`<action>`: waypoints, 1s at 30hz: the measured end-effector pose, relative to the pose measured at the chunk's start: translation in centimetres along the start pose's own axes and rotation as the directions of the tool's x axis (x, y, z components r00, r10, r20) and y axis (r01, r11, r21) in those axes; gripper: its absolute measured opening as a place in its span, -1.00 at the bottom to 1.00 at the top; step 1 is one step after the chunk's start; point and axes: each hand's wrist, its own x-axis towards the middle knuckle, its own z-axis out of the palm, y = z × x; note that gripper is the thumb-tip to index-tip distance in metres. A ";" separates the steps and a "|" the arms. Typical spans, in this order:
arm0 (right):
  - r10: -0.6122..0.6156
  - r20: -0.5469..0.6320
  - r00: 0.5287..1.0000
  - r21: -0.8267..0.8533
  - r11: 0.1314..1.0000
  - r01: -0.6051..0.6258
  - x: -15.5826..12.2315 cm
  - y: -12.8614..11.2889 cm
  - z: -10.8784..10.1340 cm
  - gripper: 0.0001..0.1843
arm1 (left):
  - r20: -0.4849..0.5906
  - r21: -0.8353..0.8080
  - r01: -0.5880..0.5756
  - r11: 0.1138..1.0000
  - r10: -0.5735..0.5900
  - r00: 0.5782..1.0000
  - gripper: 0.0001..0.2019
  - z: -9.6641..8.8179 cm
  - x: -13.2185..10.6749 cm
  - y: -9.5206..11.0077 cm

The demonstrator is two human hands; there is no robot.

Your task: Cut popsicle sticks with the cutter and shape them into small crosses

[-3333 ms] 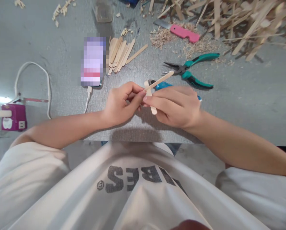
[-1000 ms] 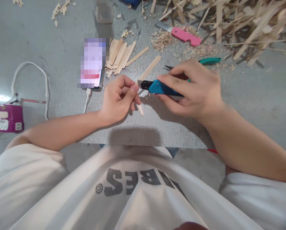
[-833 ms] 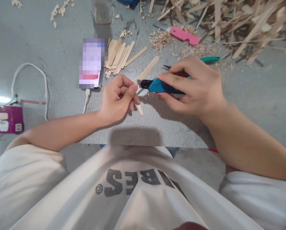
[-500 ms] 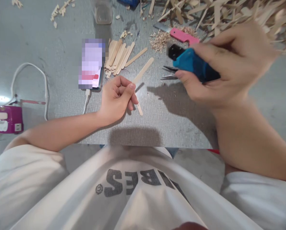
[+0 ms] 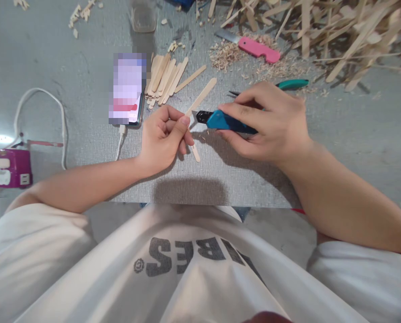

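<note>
Between thumb and fingers my left hand (image 5: pixel 165 137) pinches a wooden craft stick (image 5: pixel 203 93), which slants up to the right. A second stick's rounded end (image 5: pixel 196 153) shows below those fingers; I cannot tell whether it is held too. My right hand (image 5: pixel 268 125) is closed round a blue utility knife (image 5: pixel 225 121). Its blade points left, at the stick's edge close to my left fingertips; whether it touches is unclear. Behind my right hand lies a tool with a green handle (image 5: pixel 293 84) and dark pointed tips, partly hidden by the hand.
A pile of craft sticks (image 5: pixel 167 78) lies beside a phone (image 5: pixel 128 89) on a white cable. Beyond are a pink folding knife (image 5: pixel 259 49) on wood shavings (image 5: pixel 225 58), a heap of sticks (image 5: pixel 348 36), and a clear container (image 5: pixel 144 18). A purple adapter (image 5: pixel 14 168) sits at left.
My right hand has come left and down with the utility knife, bringing its blade up to the stick. The green-handled tool is now uncovered. My left hand has stayed in place.
</note>
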 end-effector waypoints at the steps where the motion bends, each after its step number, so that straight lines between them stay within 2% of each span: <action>1: 0.006 -0.002 1.000 0.000 1.000 -0.006 0.0 0.2 0.0 -0.43 | -0.004 0.004 0.005 1.000 -0.005 1.000 -0.44 0.0 0.0 0.0; 4: 0.013 -0.067 0.998 -0.064 0.998 -0.018 0.0 1.4 -0.1 -0.38 | -0.022 0.026 0.045 0.999 -0.044 0.999 -0.49 -0.2 0.0 -0.1; 6: -0.002 -0.189 0.982 -0.119 0.993 -0.021 0.1 2.3 -0.2 -0.34 | -0.029 0.030 0.062 0.998 -0.062 0.998 -0.49 -0.4 0.1 -0.1; 8: -0.032 -0.301 0.953 -0.111 0.994 -0.001 0.2 2.7 -0.3 -0.37 | -0.029 0.020 0.060 0.998 -0.060 0.998 -0.47 -0.5 0.2 0.0; 10: -0.063 -0.330 0.942 -0.096 0.995 0.033 0.2 2.4 -0.2 -0.44 | -0.023 0.011 0.056 0.998 -0.056 0.998 -0.44 -0.6 0.3 0.0; 13: -0.092 -0.219 0.971 -0.122 0.990 0.066 0.0 0.9 0.1 -0.53 | -0.017 0.019 0.069 0.997 -0.069 0.997 -0.43 -0.5 0.4 0.0; 17: -0.026 -0.057 0.998 -0.039 0.999 0.024 -0.2 -0.7 0.3 -0.53 | -0.023 0.037 0.088 0.995 -0.087 0.996 -0.45 -0.2 0.3 0.1; 22: 0.033 -0.016 0.999 -0.001 0.999 -0.033 -0.1 -1.0 0.3 -0.47 | -0.022 -0.015 0.056 0.998 -0.056 0.998 -0.46 0.2 0.0 0.2; 25: 0.097 0.006 0.995 -0.017 0.995 -0.097 0.0 -0.7 0.2 -0.45 | -0.038 -0.009 0.083 0.996 -0.083 0.996 -0.49 0.1 0.0 0.3; 30: 0.165 -0.048 0.985 0.009 0.986 -0.165 0.4 0.2 -0.3 -0.38 | -0.058 -0.012 0.144 0.990 -0.144 0.988 -0.51 -0.2 0.1 0.3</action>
